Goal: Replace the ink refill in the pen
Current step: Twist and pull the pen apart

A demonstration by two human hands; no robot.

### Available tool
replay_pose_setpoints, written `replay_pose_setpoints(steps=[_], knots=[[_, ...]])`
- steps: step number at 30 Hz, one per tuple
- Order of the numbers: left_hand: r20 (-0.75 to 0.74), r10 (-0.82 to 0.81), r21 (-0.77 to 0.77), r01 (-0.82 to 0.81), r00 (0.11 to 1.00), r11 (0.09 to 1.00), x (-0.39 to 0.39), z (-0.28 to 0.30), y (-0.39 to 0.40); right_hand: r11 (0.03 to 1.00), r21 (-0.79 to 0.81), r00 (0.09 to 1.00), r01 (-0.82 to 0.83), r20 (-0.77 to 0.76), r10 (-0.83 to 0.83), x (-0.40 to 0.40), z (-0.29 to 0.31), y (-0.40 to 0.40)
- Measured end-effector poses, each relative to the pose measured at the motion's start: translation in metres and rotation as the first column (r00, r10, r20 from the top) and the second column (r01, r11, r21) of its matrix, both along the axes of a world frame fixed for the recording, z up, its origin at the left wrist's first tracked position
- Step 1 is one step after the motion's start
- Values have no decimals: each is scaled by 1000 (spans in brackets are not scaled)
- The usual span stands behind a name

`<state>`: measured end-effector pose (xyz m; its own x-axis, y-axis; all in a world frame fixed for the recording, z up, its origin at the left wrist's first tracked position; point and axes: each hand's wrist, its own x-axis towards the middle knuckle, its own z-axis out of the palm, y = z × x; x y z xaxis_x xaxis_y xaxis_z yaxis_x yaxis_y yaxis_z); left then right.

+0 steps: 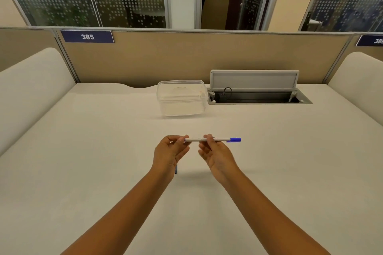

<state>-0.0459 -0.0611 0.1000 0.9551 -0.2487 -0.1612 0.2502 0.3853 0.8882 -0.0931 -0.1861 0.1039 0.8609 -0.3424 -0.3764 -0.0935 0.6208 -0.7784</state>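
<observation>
A white pen [219, 140] with a blue cap at its right end is held level above the desk, across the middle of the view. My left hand [169, 154] pinches the pen's left end with its fingertips. My right hand [215, 155] grips the barrel near its middle between thumb and fingers. Below my left wrist a thin dark blue piece [176, 170] shows on the desk, mostly hidden by the hand; I cannot tell what it is.
A clear plastic container [182, 98] stands on the white desk [83, 151] beyond the hands. To its right a cable hatch [257, 97] is open with its lid up. A beige partition runs along the back, and padded dividers flank both sides.
</observation>
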Motion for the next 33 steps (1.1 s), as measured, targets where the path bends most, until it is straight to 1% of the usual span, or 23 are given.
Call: replay_pose_setpoints(steps=[1, 2, 6, 9, 12, 15, 17, 20, 22, 24, 28, 30, 33], knots=[[28, -10, 45, 9, 1000, 999, -1, -2, 2, 998, 61, 1000, 25, 13, -26, 0, 1, -3], [52, -16, 99, 10, 999, 995, -2, -4, 3, 997, 79, 1000, 25, 16, -26, -1, 1, -4], [144, -5, 334, -44, 990, 942, 0, -4, 5, 998, 57, 1000, -8, -10, 9, 0, 3, -6], [159, -6, 441, -65, 987, 895, 0, -2, 2, 998, 66, 1000, 7, 4, -7, 3, 3, -6], [139, -56, 533, -27, 989, 845, -1, -1, 0, 1000, 9, 999, 8, 36, -8, 6, 4, -4], [185, -130, 562, 4, 974, 827, 0, -2, 1, 988, -153, 1000, 0, -7, -1, 10, 5, -5], [245, -165, 597, -14, 955, 802, 0, -3, 1, 980, -198, 1000, -6, -30, 0, 12, 5, -7], [323, -153, 656, -105, 934, 747, 1, -3, 3, 990, -143, 1000, -13, -16, 11, 13, 5, -7], [366, -118, 632, -153, 923, 760, 0, -3, 6, 993, -118, 1000, -12, -4, 12, 13, 4, -7], [382, -114, 618, -161, 917, 769, -1, -2, 8, 995, -102, 1000, -6, 1, 6, 13, 2, -6], [340, -164, 701, -133, 926, 701, 1, -2, 7, 995, -98, 1000, 1, -11, -2, 14, 1, -3], [292, -165, 704, -95, 942, 703, 2, -3, 7, 995, -100, 1000, 2, -18, -4, 15, 0, -1], [267, -157, 707, -83, 951, 702, 1, -4, 6, 996, -91, 1000, -15, -15, 14, 15, -1, -1]])
